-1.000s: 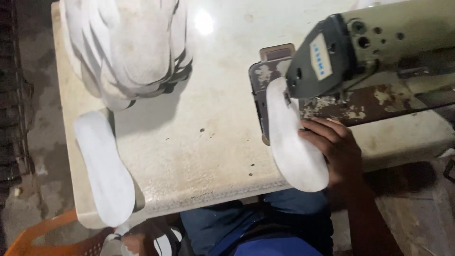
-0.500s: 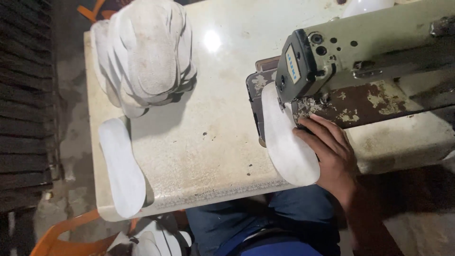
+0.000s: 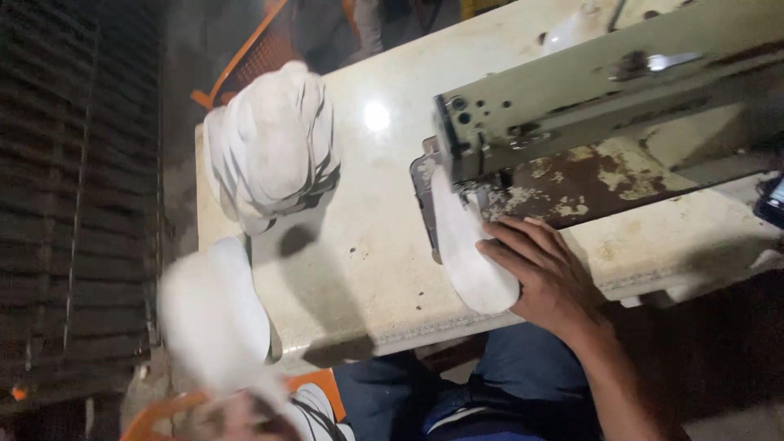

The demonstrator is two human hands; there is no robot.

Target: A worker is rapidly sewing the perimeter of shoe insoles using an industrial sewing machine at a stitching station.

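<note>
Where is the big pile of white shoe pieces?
The pile of white insoles sits on the table's far left corner, left of the sewing machine.

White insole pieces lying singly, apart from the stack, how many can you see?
2. One insole lies under the sewing machine head, pressed by the right hand. One blurred insole is at the table's near left edge. The pile may hide more.

glossy table (image 3: 359, 245), rusty painted-metal sewing machine (image 3: 588, 106)
</note>
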